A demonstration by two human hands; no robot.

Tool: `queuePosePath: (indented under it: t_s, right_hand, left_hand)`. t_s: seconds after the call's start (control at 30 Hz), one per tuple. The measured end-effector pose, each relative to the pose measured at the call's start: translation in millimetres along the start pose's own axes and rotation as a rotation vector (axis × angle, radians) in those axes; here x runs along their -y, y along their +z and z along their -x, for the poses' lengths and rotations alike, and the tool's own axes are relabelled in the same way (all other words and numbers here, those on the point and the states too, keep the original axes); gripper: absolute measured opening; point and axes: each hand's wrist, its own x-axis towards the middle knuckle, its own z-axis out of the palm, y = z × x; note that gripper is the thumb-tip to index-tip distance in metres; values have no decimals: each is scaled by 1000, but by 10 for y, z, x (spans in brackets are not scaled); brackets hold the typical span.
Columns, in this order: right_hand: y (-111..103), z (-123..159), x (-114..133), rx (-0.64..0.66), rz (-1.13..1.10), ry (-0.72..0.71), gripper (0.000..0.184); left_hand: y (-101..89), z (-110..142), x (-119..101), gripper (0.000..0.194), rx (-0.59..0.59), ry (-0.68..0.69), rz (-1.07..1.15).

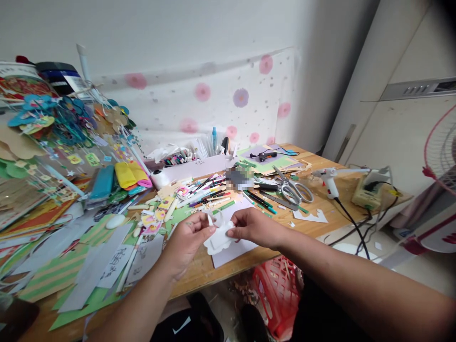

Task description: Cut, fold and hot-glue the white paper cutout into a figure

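Your left hand [190, 233] and right hand [254, 229] each had a pinching grip on small, scalloped white paper [216, 244] above the pale lilac sheet [231, 255] on the brown wooden worktop [192, 271]. Your fingers hid its folds; the pink-rimmed fan [443, 147] was cut off.

Wooden table [188, 277] holding grey-handled scissors [284, 183], pens [261, 201] to their left, a white glue gun [330, 186] to their right.
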Motion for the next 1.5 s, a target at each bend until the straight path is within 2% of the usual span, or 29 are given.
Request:
queuePosePath:
  t_s: [0.1,0.17,0.27,0.37,0.47,0.53,0.6,0.7,0.77,0.8,0.87,0.9,0.93,1.0,1.07,1.1,1.13,1.17,1.2,1.23,1.27,1.3,1.33,1.4,1.5]
  right_hand:
    - [-25,-32,-19,1,-32,6,31]
    - [-99,-33,3,2,-65,9,33]
    - [-278,-29,37,-12,-109,13,36]
    - [-416,-79,-14,-115,-96,22,34]
    - [-438,-178,-118,-226,-68,29,31]
    - [-418,-237,-162,-258,-71,30,29]
    - [-407,-276,-171,-289,-90,27,30]
    - [-424,-303,-159,-334,-145,31,35]
    - [-442,-312,-162,-337,-181,46,38]
    - [-448,-315,-169,-333,-194,57,39]
    - [-458,-317,-186,-324,-211,74,40]
    - [-463,-318,-193,-322,-217,78,40]
    - [-468,-319,-196,-323,-223,79,40]
    - [-481,-319,-191,-329,-233,70,40]
    - [-490,-311,-170,-329,-241,61,39]
    - [-489,-301,-154,-327,-244,58,39]
    - [-484,-285,-135,-321,-247,57,38]
    - [-475,-263,-113,-313,-249,56,38]
    - [-463,-234,-89,-303,-253,56,38]
    - [-450,-199,-63,-293,-266,56,38]
    - [-439,-160,-37,-280,-287,53,37]
    - [-430,-119,-14,-261,-305,48,36]
    - [-425,-80,6,-235,-305,43,34]
    - [-424,-17,30,-187,-225,40,31]
    - [-429,33,39,-226,-177,56,31]
  left_hand:
    - [1,-83,63,16,-2,6,-70]
    - [-78,-128,78,23,-2,12,-140]
    - [-360,-191,101,32,-40,50,-298]
    - [-683,-224,203,27,-139,137,-557]
    - [-799,-185,365,16,-103,243,-785]
    - [-722,-119,463,19,-52,296,-871]
    - [-569,-26,538,24,19,343,-962]
    - [-326,157,621,53,200,470,-1286]
    - [-217,291,668,72,358,546,-1348]
    - [-182,351,685,71,431,615,-1322]
    - [-139,429,689,45,521,845,-1155]
    - [-121,441,670,33,534,934,-1068]
    - [-97,433,637,30,515,978,-1004]
    - [-15,376,542,46,489,755,-1121]
    - [121,312,459,55,348,565,-1184]
    - [200,298,440,53,396,533,-1160]
    - [274,302,439,48,507,547,-1090]
    - [332,325,457,44,592,610,-987]
    - [362,368,489,34,612,699,-878]
    - [357,428,527,24,561,774,-830]
    - [309,502,565,23,495,803,-839]
    - [218,588,599,25,420,795,-883]
    - [87,683,626,27,292,775,-933]
    - [-261,892,673,35,105,690,-1132]
    - [-831,1208,791,41,-162,511,-1450]
